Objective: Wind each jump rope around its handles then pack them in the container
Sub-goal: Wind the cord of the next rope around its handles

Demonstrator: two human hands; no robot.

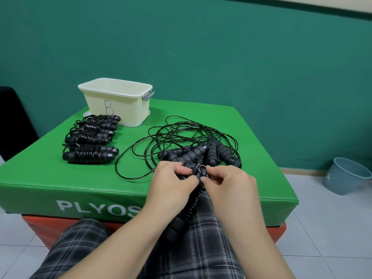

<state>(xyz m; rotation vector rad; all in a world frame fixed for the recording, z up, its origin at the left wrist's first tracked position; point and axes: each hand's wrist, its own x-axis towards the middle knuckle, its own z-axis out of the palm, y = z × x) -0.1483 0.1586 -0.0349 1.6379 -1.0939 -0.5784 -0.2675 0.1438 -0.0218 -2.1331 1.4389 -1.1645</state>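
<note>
Roughly halfway: wound ropes [90,137] lie beside bin [116,101], none visibly packed; loose pile [181,137] waits. Left hand [173,182] and right hand [227,184] pinch near-wound rope [193,196].

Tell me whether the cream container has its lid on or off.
Off: the cream container shows an open rim on top. Its inside is hidden from this angle.

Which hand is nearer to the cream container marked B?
Left. The left hand lies in front of the container and slightly right of it; the right hand is farther right.
</note>
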